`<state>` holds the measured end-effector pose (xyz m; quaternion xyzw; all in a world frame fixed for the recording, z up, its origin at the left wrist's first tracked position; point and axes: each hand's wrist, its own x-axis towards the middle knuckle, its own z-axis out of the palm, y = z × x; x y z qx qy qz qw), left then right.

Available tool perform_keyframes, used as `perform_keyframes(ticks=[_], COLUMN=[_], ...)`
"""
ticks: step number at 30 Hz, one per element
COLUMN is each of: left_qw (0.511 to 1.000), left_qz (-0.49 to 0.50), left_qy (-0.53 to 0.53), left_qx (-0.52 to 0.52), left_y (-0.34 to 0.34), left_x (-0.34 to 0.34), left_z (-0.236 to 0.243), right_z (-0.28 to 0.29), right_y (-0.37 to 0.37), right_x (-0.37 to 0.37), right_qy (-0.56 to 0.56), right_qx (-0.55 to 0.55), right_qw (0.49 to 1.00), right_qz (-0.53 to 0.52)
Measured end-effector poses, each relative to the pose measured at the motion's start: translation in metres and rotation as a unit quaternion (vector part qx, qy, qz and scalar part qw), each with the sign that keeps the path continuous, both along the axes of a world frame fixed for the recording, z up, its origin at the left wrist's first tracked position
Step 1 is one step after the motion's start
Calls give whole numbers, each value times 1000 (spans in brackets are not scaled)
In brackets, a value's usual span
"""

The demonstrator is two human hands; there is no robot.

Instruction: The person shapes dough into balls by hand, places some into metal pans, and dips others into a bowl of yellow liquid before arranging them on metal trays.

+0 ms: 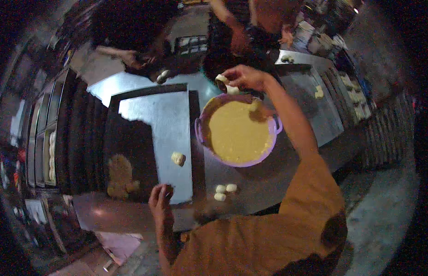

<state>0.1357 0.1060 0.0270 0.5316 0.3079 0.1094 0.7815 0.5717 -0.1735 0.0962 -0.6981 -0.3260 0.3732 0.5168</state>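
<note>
My right hand (245,77) reaches past the far rim of a purple two-handled basin (241,163) with its fingers closed on a pale dough piece (222,78). Just below those fingers is another pale dough piece (232,89). Yellow crumb-like filling (239,131) fills the basin. Near the front edge of a metal tray (171,124), my left hand (161,197) has curled fingers; whatever they may hold is hidden. A single dough roll (178,158) lies on that tray. Three small dough pieces (220,188) sit on the table in front of the basin.
A second tray (310,99) with a dough piece (319,92) stands right of the basin. Across the table, other people's hands (130,59) work near more dough (163,76). Racks of trays (51,133) stand at the left; filled trays (354,94) lie far right.
</note>
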Motion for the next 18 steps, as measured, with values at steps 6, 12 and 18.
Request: perform_keyframes(ticks=[6,12,18], left_qw=[926,905,883], left_qz=[-197,-198,-140], left_qy=[-92,-95,-158], left_qx=[-309,-364,-419], left_y=[-61,-58,-45], left_x=[50,23,-1], left_z=[45,41,26], right_z=[-6,-25,-46], right_y=[57,74,80], right_x=[-200,-315,-365], right_qy=[176,240,309], right_qx=[262,290,364], right_qw=[946,913,829], right_qz=[-76,-155,-290])
